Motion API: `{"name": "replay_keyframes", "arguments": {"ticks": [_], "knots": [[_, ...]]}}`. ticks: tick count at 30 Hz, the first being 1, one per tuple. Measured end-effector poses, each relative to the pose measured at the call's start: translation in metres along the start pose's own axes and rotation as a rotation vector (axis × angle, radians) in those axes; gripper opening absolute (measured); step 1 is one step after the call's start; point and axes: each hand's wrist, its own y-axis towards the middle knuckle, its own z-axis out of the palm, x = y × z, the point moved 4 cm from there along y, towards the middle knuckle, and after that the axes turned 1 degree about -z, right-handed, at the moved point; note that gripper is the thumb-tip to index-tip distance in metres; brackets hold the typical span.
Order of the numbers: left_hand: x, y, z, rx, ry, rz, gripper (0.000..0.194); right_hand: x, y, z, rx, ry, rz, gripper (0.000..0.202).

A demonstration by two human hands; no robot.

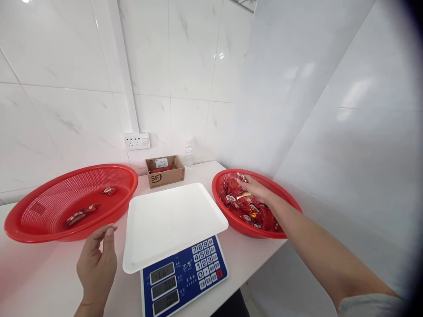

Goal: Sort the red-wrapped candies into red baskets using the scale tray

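Observation:
My right hand [254,188] reaches into the right red plastic basket [215,187], which holds many small red snack packets [254,211]. Its fingers are closed on a small red and white packet [242,177] near the far side. My left hand [98,259] hovers over the table beside the scale, fingers curled against the thumb with nothing visible in them. Between the baskets stands a digital scale [194,275] with a bare white pan [175,220]. Inside the left red basket [128,193] lie a few red packets [82,214].
Behind the scale sits a small cardboard box [167,177] with red packets inside, and a clear plastic bottle [188,156] next to it. A socket [137,141] is on the tiled wall. The white table's [251,266] front edge runs just right of the scale.

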Motion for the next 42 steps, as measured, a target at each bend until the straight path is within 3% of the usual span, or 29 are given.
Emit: {"name": "replay_keyframes", "arguments": {"ticks": [5,8,11,15,19,23,29,36,42], "knots": [[-0.001,0.001,-0.002,0.002,-0.028,-0.051,0.025,0.017,-0.01,-0.009,-0.053,0.235,0.021,0.039],[-0.004,0.001,-0.002,0.006,-0.045,-0.055,0.024,0.038,-0.014,0.001,-0.047,0.344,-0.027,0.041],[-0.007,0.001,-0.001,-0.003,-0.07,-0.043,0.024,0.071,-0.019,0.029,0.014,0.436,-0.114,0.036],[-0.01,0.0,-0.001,0.013,-0.121,-0.025,0.024,0.118,-0.031,0.083,0.175,0.538,-0.221,0.031],[-0.011,0.0,-0.003,0.013,-0.109,-0.019,0.024,0.149,-0.043,0.127,0.322,0.557,-0.322,0.029],[-0.013,0.0,-0.005,0.007,-0.1,-0.022,0.023,0.155,-0.046,0.144,0.357,0.494,-0.388,0.026],[-0.013,0.0,-0.005,0.002,-0.109,-0.02,0.023,0.145,-0.039,0.132,0.283,0.274,-0.394,0.031],[-0.013,0.0,-0.006,0.004,-0.125,-0.028,0.022,0.151,-0.066,0.142,0.48,-0.067,-0.529,0.027],[-0.012,0.0,-0.005,0.005,-0.124,-0.03,0.022,0.153,-0.068,0.137,0.385,-0.26,-0.522,0.038]]}}
